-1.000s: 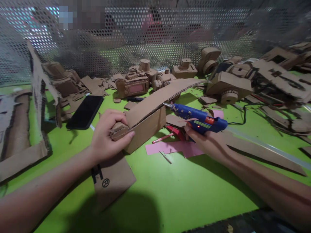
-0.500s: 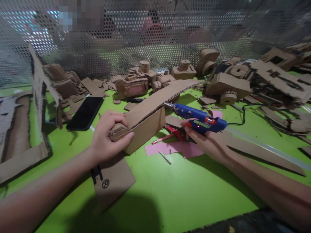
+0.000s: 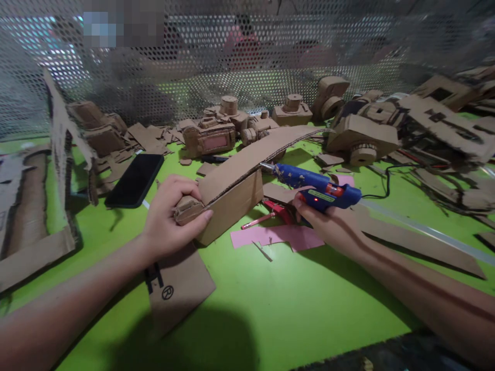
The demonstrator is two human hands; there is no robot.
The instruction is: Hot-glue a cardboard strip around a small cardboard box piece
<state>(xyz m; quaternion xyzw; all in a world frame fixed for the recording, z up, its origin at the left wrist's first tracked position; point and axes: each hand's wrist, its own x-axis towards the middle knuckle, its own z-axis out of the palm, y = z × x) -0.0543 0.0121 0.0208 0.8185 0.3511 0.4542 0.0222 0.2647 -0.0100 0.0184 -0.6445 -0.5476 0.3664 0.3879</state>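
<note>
My left hand (image 3: pixel 174 214) is closed around the near left end of a cardboard box (image 3: pixel 234 206). A long cardboard strip (image 3: pixel 251 154) lies over the box's top and sticks out past its far right end, curving slightly. In my right hand (image 3: pixel 328 221) is a blue hot glue gun (image 3: pixel 305 183) with a small red light lit. Its metal nozzle points left, at the edge where the strip meets the far right corner of the box. Whether glue is coming out is too small to see. Under the box's left end lies a flat cardboard piece (image 3: pixel 181 288) with black print.
A black phone (image 3: pixel 134 180) lies to the left. Pink paper (image 3: pixel 278 237) and a pencil (image 3: pixel 257 221) are between my hands. Cardboard camera models (image 3: pixel 211 138) and scraps line the back before a perforated metal screen (image 3: pixel 263 67). The glue gun's cord (image 3: pixel 388 180) runs right.
Almost nothing differs. Both hands, the box and the glue gun keep their positions, with only a very slight shift of the view.
</note>
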